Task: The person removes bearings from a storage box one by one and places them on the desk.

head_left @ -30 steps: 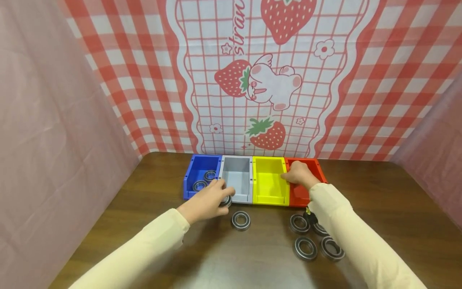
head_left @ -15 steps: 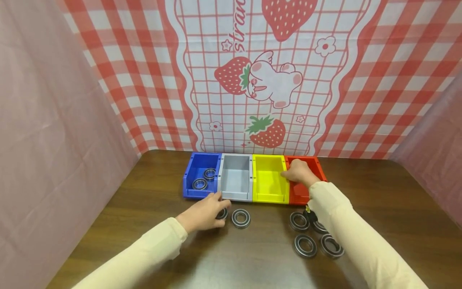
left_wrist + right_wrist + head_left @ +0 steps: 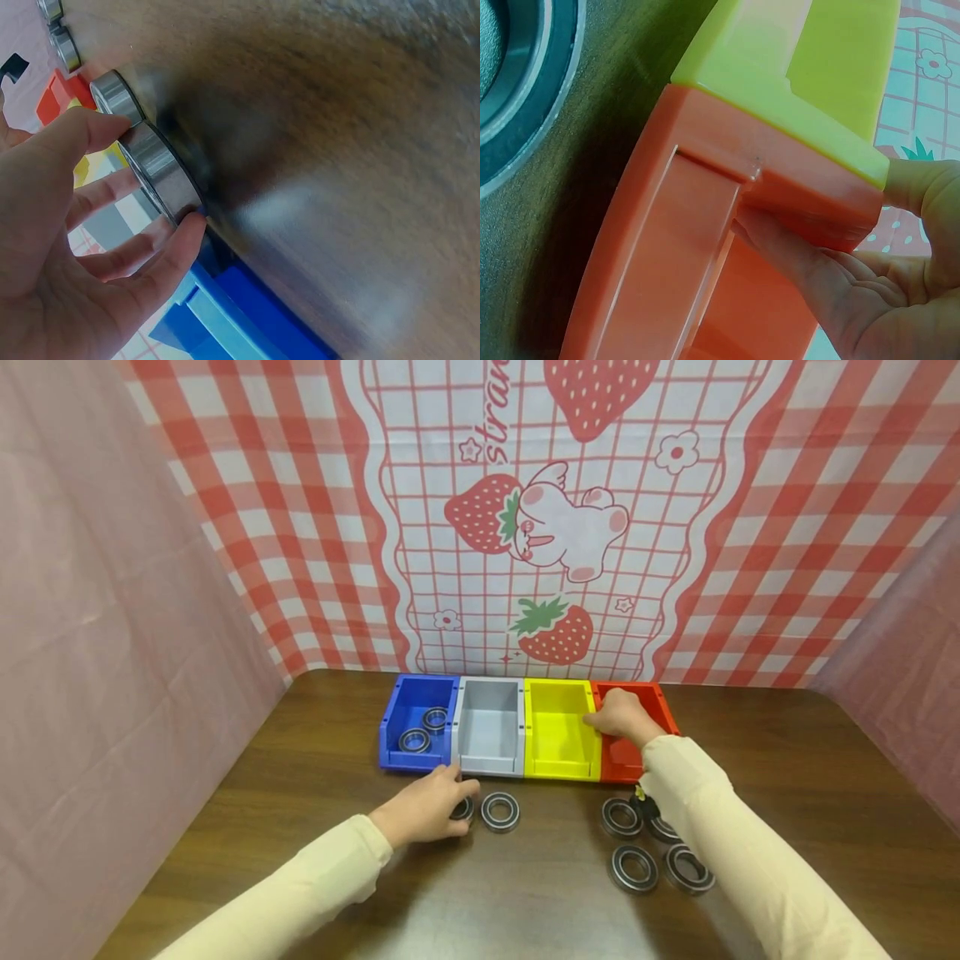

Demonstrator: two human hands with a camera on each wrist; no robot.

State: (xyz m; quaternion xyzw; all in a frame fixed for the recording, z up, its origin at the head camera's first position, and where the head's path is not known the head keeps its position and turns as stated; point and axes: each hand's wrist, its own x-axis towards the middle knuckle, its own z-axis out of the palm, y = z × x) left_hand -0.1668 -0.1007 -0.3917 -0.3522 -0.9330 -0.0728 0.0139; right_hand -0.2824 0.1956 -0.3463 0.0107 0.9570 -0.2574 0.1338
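My left hand [image 3: 427, 806] holds a ball bearing [image 3: 161, 169] by its rim between thumb and fingers, low at the table in front of the grey bin [image 3: 491, 731]. Beside it, a second bearing [image 3: 487, 812] lies flat; in the left wrist view the two rims appear to touch. My right hand [image 3: 892, 277] pinches the shared side wall of the red bin [image 3: 667, 225] and yellow bin [image 3: 795, 112], with a finger on either side. Two bearings [image 3: 414, 752] lie in the blue bin [image 3: 420, 693] at the row's left end.
Several more bearings [image 3: 634, 887] lie on the wooden table [image 3: 540, 893] below the red bin, one partly covered by the right sleeve [image 3: 720, 827]. A checked strawberry cloth [image 3: 420, 527] hangs right behind the bins, and pink cloth [image 3: 112, 610] closes off the left side.
My left hand has lowered the bearing from the grey bin's front edge to the table, left of the loose one. My right hand has stayed at the bin wall.
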